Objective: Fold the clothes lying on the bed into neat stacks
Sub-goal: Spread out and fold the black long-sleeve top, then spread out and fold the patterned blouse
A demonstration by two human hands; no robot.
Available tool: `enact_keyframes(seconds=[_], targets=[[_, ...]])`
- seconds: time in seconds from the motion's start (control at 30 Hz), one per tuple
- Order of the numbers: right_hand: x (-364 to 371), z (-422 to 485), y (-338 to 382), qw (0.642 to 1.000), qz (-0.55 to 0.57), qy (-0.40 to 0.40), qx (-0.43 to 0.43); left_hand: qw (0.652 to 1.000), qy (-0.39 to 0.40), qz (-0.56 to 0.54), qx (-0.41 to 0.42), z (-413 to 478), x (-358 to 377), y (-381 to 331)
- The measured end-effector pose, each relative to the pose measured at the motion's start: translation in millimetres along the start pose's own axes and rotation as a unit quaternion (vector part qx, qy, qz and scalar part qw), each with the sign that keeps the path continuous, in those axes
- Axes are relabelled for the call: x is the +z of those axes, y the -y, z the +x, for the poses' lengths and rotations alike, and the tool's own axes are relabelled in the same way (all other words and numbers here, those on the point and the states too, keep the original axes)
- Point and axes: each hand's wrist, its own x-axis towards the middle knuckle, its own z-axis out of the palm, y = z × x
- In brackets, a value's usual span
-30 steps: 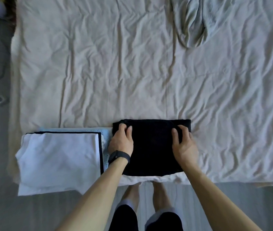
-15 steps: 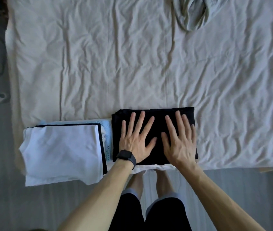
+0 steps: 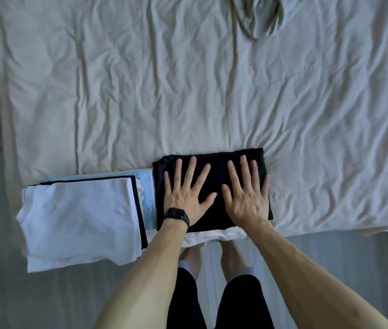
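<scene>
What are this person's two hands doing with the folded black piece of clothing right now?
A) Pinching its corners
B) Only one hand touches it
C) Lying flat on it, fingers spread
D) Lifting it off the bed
C: the left hand and the right hand both rest palm-down on the folded black garment, with fingers straight and spread and nothing pinched or lifted.

Dim, bluish, soft shadows in creases (wide-angle bending edges), sharp centre.
</scene>
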Motion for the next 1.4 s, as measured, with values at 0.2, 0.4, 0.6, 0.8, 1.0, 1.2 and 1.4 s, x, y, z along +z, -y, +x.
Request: enact_keyframes(seconds=[0.2,0.4,0.6,0.8,1.0,1.2,1.4], targets=[[-77.7,-28.9,19.6,0.993,0.013,0.103,0.064,0.991,0.128,0.031,0.020,-8.6,-77.2,-10.2],[-169.5,-93.2,36.2,0.985,0.070,0.098,0.123,0.988,0.144,0.025,0.043,-48.1,-170.2,-13.2],[-236.5,-170.9,73.5,0.986,0.102,0.004,0.128,0.991,0.114,0.015,0.074,-94.6,-227.0,10.1],[-264.3,-244.2,109.2,0.982,0.127,-0.088,0.111,0.992,0.057,0.021,0.111,-142.8,-261.6,48.8],[-281.0,-326.2,170.9,0.966,0.112,-0.222,0.073,0.986,-0.066,0.026,0.150,-209.7,-307.3,98.0],[-293.9,-379.9,252.7,0.950,0.099,-0.293,0.042,0.968,-0.173,0.001,0.184,-295.9,-378.4,157.9],[-329.1,-390.8,343.2,0.928,0.093,-0.361,-0.020,0.951,-0.242,0.001,0.193,-350.2,-457.5,229.4]])
